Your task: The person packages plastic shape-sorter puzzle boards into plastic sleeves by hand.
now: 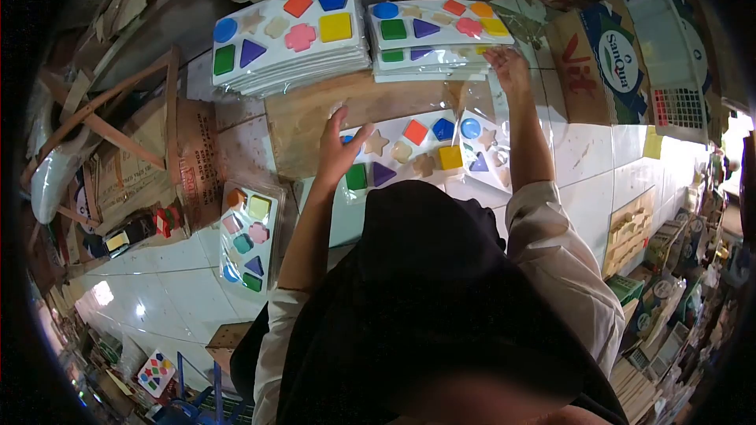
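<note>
My left hand [343,145] is at the left end of a wrapped shape puzzle board [402,151], thumb and index finger spread apart. The board carries coloured and plain wood shapes, and my head covering hides part of its lower edge. A second wrapped puzzle board [490,138] adjoins it on the right, partly behind my right arm. My right hand [510,71] is at the right stack of wrapped puzzle boards [433,31], its fingers curled onto the near right corner of a board below the top one. Clear plastic covers the boards.
A taller stack of wrapped puzzle boards [287,39] stands at the back left. Another wrapped board [250,236] lies left of my left arm on the tiled floor [177,291]. Cardboard [307,122] lies behind the boards. Cartons [594,63] and a wooden frame [118,122] flank the area.
</note>
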The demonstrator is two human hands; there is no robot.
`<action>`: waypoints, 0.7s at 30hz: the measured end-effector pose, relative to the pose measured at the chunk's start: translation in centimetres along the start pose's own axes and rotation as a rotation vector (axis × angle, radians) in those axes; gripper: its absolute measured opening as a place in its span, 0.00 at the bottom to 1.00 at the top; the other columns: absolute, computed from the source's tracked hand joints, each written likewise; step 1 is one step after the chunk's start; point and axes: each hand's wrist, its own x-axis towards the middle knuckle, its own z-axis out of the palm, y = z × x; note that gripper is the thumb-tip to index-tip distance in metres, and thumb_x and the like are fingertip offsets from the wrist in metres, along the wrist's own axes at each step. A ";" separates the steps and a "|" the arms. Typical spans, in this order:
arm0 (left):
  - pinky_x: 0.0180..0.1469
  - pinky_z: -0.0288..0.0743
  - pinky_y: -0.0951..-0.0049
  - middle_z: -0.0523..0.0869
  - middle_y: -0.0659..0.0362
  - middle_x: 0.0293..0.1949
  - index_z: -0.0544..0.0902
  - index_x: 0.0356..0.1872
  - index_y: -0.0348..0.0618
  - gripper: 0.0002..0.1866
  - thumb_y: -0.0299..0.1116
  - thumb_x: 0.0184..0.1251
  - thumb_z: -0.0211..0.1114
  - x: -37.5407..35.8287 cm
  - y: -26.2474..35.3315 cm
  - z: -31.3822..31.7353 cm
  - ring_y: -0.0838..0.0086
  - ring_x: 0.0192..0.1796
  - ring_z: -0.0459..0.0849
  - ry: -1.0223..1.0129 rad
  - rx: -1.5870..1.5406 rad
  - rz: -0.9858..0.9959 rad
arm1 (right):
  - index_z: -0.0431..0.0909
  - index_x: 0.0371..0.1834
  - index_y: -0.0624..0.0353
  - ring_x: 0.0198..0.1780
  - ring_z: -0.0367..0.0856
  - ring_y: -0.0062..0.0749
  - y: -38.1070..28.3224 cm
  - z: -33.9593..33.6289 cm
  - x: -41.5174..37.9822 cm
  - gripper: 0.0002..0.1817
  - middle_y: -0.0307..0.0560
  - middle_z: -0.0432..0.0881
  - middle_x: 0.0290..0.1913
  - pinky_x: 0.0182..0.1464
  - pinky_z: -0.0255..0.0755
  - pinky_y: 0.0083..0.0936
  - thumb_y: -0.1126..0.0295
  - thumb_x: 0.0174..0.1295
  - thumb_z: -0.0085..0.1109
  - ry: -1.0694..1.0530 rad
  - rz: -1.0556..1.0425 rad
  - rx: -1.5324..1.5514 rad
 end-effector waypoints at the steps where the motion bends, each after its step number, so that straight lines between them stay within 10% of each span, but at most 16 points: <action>1: 0.51 0.69 0.68 0.71 0.48 0.54 0.67 0.56 0.38 0.33 0.43 0.50 0.68 0.4 0.5 0.4 0.63 0.56 0.70 -0.050 -0.048 -0.018 | 0.64 0.43 0.66 0.45 0.76 0.47 -0.2 0.2 -0.4 0.12 0.54 0.74 0.38 0.51 0.71 0.43 0.74 0.56 0.48 -0.092 0.053 -0.009; 11: 0.49 0.69 0.70 0.74 0.52 0.50 0.66 0.56 0.40 0.33 0.43 0.51 0.68 1.2 0.8 2.2 0.68 0.53 0.72 -0.113 -0.198 0.057 | 0.67 0.44 0.56 0.39 0.69 0.31 2.9 2.8 5.4 0.12 0.45 0.70 0.39 0.44 0.68 0.37 0.72 0.56 0.52 0.279 -0.009 0.088; 17: 0.55 0.64 0.73 0.74 0.57 0.51 0.66 0.56 0.40 0.24 0.38 0.61 0.59 2.3 -0.3 2.5 0.74 0.51 0.72 -0.154 -0.614 -0.035 | 0.68 0.28 0.52 0.20 0.64 0.23 0.4 2.5 -4.1 0.05 0.34 0.64 0.20 0.27 0.67 0.24 0.73 0.56 0.54 0.277 -0.183 0.054; 21: 0.55 0.65 0.73 0.75 0.53 0.47 0.68 0.53 0.35 0.23 0.36 0.60 0.60 2.9 0.3 3.0 0.73 0.49 0.74 -0.105 -0.706 -0.128 | 0.70 0.34 0.55 0.23 0.67 0.21 0.8 2.1 -13.4 0.02 0.33 0.69 0.24 0.27 0.65 0.25 0.74 0.58 0.50 0.294 -0.091 0.191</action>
